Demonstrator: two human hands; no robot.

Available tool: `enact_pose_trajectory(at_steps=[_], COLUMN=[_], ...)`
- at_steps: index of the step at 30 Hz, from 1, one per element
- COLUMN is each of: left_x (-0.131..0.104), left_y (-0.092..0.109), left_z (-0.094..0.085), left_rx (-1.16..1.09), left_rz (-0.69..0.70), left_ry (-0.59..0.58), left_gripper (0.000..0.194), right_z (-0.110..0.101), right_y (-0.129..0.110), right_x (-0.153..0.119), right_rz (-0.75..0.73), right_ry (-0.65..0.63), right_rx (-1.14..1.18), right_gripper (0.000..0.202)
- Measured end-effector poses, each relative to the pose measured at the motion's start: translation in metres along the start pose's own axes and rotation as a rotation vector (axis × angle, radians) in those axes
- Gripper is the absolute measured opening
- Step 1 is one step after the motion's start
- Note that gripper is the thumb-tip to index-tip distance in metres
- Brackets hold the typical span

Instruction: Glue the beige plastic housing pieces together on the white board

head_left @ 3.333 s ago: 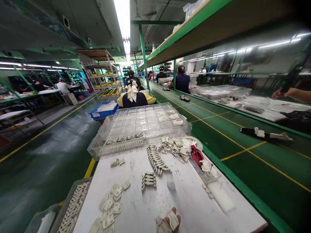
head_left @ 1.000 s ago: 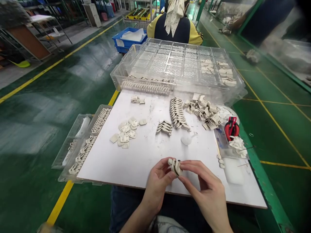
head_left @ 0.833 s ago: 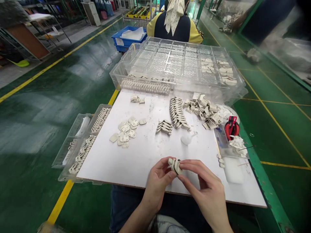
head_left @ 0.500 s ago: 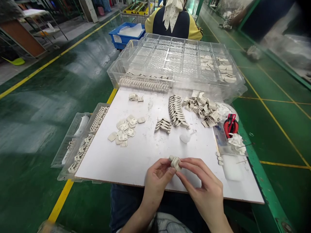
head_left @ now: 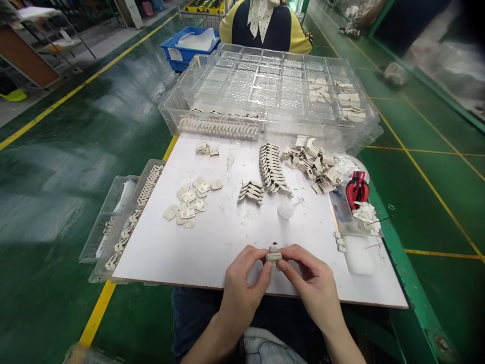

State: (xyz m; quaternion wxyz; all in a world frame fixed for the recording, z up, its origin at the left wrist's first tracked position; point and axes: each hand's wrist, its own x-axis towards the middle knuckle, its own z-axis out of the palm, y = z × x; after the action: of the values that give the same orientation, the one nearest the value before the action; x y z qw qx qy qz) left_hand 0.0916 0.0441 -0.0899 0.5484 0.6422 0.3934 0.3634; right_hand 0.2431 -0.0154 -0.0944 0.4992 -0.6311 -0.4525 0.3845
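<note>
A small beige plastic part (head_left: 273,257) is pinched between both hands above the near edge of the white board (head_left: 212,258). My left hand (head_left: 246,278) grips its left side with thumb and forefinger, and my right hand (head_left: 308,278) grips the right side the same way. Beyond them lie a small translucent white cup (head_left: 285,210), a short row of beige clips (head_left: 250,192) and a longer curved row (head_left: 273,169). Flat beige pieces (head_left: 187,202) are scattered to the left. A heap of beige parts (head_left: 314,163) is at the back right.
Clear compartment trays (head_left: 261,119) stand behind the board, some holding parts. More trays (head_left: 106,217) sit at the left edge. A red-and-black tool (head_left: 357,192), white crumpled material (head_left: 367,216) and a white block (head_left: 359,255) are at the right. A person (head_left: 265,28) sits beyond.
The part between my hands has been turned and now sits more upright. My right hand has closed in beside it, its fingers more bent. The whole view has shifted slightly.
</note>
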Motion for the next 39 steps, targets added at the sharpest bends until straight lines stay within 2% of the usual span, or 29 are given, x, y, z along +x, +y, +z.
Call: enact_pose_trajectory(at_steps=[4, 12, 17, 20, 33, 39], left_x=[-0.003, -0.004, -0.004, -0.003, 0.002, 0.002], left_y=[0.002, 0.002, 0.002, 0.001, 0.003, -0.002], left_z=[0.002, 0.006, 0.004, 0.002, 0.004, 0.006], left_rx=[0.114, 0.094, 0.080, 0.104, 0.115, 0.066], left_rz=[0.120, 0.060, 0.103, 0.122, 0.045, -0.001], left_ry=[-0.003, -0.057, -0.059, -0.056, -0.064, -0.086], left_gripper=[0.013, 0.016, 0.014, 0.013, 0.014, 0.016], right_z=[0.004, 0.011, 0.011, 0.009, 0.016, 0.019], right_y=[-0.003, -0.011, -0.007, -0.001, -0.003, -0.004], right_x=[-0.004, -0.010, -0.011, -0.009, -0.008, -0.010], right_rz=[0.083, 0.159, 0.145, 0.154, 0.131, 0.118], right_ry=[0.030, 0.052, 0.066, 0.033, 0.062, 0.134], right_rx=[0.113, 0.154, 0.152, 0.127, 0.221, 0.190], right_gripper=[0.015, 0.024, 0.023, 0.023, 0.021, 0.021])
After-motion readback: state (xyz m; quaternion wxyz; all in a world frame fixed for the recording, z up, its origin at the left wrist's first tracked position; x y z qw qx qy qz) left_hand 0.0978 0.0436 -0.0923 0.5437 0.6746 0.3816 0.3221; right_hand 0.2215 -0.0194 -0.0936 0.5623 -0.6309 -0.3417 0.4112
